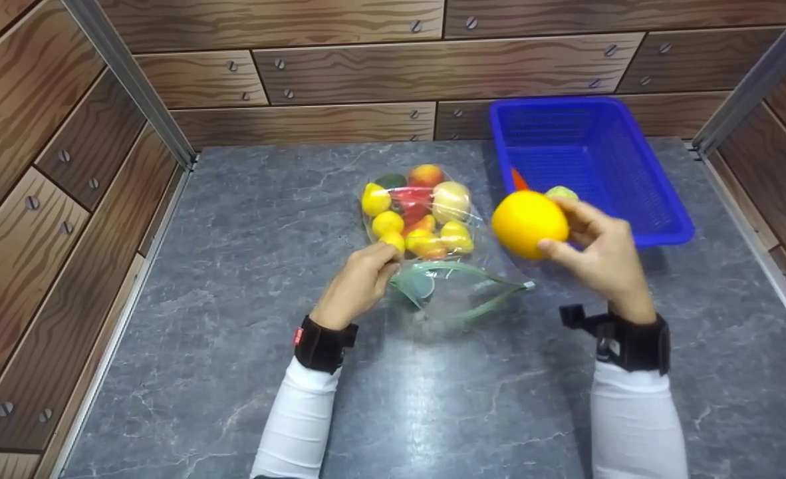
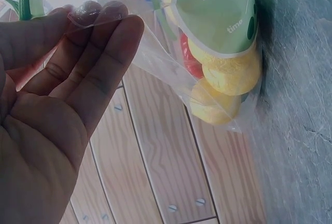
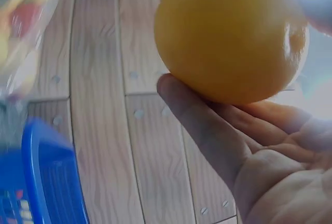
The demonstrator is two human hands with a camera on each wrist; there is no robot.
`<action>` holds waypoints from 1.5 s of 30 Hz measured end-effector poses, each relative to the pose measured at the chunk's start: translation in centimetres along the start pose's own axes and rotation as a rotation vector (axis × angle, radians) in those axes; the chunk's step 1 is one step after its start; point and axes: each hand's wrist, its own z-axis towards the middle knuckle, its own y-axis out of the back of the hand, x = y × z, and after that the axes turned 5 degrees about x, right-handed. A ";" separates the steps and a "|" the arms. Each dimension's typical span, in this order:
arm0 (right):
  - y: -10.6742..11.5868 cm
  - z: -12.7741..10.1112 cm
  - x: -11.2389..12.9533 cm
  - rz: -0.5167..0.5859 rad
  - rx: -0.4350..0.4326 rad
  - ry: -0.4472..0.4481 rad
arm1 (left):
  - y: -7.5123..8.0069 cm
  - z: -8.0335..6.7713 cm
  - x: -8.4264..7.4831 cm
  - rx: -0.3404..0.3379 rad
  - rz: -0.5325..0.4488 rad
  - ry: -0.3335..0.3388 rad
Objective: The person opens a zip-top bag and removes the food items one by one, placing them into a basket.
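Nearest, two white sleeves with black wrist straps, reaching out over the grey marbled desk [image 1: 233, 266]. Left hand [image 1: 356, 283] at the mouth of a clear zip bag [image 1: 433, 266], fingers [image 2: 98, 32] pressed together and pinching the thin plastic edge, seen close in the left wrist view. Bag lying on the desk, mouth toward the person, green seal strip gaping. Inside, toward the far end, a heap of small fruit [image 1: 419, 213]: yellow pieces, red ones, one pale, one dark green. Right hand [image 1: 599, 256] raised just right of the bag, fingers [image 3: 207, 125] curled round a yellow-orange round fruit [image 1: 529, 223], cupped from beneath and from the side. Probably light, firm and smooth-skinned, so liable to roll or slip from a loose hold; best taken around the widest part, as here. Bag film soft and slippery, likely to collapse unless held at the stiffer seal strip. Beyond, a blue plastic basket [image 1: 659, 199] near the back right of the desk, with a green piece [image 1: 561, 193] and something orange [image 1: 519, 179] at the near corner. Farthest, wood-pattern wall panels with screws.
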 end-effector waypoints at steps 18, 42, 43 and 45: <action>6.6 4.6 -6.4 -0.501 -0.183 -0.258 | 0.1 0.1 0.1 -0.008 -0.011 -0.011; 9.0 4.2 -11.6 -0.805 -0.110 -0.435 | 0.1 -0.1 0.1 -0.008 -0.004 -0.017; 9.0 4.2 -11.7 -0.805 -0.101 -0.447 | 0.1 -0.1 0.1 -0.009 -0.002 -0.017; 9.0 4.3 -11.9 -0.805 -0.080 -0.471 | 0.1 0.0 0.1 -0.010 -0.001 -0.015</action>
